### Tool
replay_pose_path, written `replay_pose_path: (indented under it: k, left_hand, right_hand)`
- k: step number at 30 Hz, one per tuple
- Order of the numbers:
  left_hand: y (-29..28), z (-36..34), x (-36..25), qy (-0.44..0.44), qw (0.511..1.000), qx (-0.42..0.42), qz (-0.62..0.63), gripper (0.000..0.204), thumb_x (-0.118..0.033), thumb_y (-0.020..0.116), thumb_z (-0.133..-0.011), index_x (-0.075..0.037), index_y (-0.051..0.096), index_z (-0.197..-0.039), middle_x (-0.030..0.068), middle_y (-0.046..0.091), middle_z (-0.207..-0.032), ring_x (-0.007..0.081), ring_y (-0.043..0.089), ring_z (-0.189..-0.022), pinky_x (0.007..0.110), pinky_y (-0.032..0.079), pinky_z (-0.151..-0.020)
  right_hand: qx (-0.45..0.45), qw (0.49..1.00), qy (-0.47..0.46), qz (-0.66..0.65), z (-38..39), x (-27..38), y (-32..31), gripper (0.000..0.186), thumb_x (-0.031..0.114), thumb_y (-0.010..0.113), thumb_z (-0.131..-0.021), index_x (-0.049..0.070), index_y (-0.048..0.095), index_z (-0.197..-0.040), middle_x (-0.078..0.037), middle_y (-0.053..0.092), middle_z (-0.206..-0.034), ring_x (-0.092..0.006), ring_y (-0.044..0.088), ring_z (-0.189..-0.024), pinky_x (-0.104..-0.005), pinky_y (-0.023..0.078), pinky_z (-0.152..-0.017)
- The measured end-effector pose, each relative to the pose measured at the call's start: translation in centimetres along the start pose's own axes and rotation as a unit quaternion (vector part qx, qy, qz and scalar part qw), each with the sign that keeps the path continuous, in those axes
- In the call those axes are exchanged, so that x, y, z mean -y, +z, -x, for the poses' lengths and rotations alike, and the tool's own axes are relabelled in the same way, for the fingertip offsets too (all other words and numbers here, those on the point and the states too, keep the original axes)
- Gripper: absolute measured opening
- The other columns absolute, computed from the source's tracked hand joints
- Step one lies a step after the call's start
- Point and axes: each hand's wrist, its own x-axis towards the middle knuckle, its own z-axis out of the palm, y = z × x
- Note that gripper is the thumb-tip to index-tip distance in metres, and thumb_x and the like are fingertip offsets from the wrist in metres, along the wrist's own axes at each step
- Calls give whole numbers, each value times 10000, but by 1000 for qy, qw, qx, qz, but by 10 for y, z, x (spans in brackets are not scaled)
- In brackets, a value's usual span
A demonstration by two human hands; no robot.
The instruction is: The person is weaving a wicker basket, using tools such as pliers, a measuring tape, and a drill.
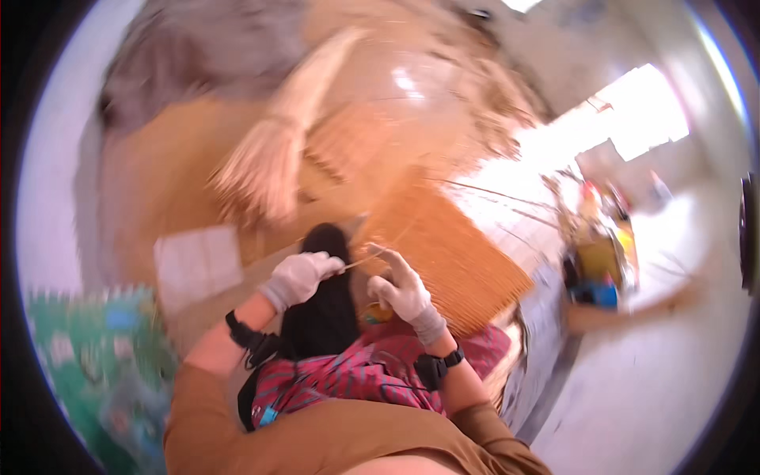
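My left hand (303, 279), in a pale glove, is closed on one end of a thin straw-coloured strip (358, 262) above my dark-clothed leg. The strip slants up to the right and meets the raised forefinger of my right hand (405, 294), also gloved. On that hand the thumb stands apart from the forefinger; the other fingers are partly curled. Just beyond and right of it lies an orange-brown slatted mat (455, 253), its near edge by my right wrist. A red checked cloth (348, 380) covers my lap.
A tied bundle of pale stalks (277, 142) lies ahead on the floor, beside a smaller ribbed piece (348, 138). A white square sheet (198, 265) and a green patterned mat (95, 356) are at left. Containers (602, 261) stand at right. Much of the far area is motion-blurred.
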Motion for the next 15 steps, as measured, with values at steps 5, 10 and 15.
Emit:
replay_pose_path:
  k: [5,10,15]
  left_hand:
    - [20,-75,-57,70,995,-14,-72,186,-185,637,-962,-106,681,-1124,144,695,-980,340,691,-909,439,549,-789]
    - [66,-105,-94,29,998,-44,21,254,-210,675,-961,-69,677,-1173,150,720,-1051,331,700,-961,408,552,-858]
    - [96,-119,-129,120,981,148,-16,256,-266,601,-987,-112,673,-1179,155,706,-1116,359,667,-1051,445,524,-913]
  right_hand:
    - [-301,948,-87,-56,68,6,-76,156,87,576,-1050,43,623,-1192,-40,690,-915,-74,607,-732,-232,498,-635]
    - [-553,800,-176,-149,121,-45,-151,142,145,560,-1068,50,625,-1150,-77,720,-910,-136,669,-723,-251,506,-614]
    - [-596,747,-187,-228,122,-86,-193,155,177,565,-1072,55,626,-1146,-91,730,-905,-146,688,-721,-258,504,-582]
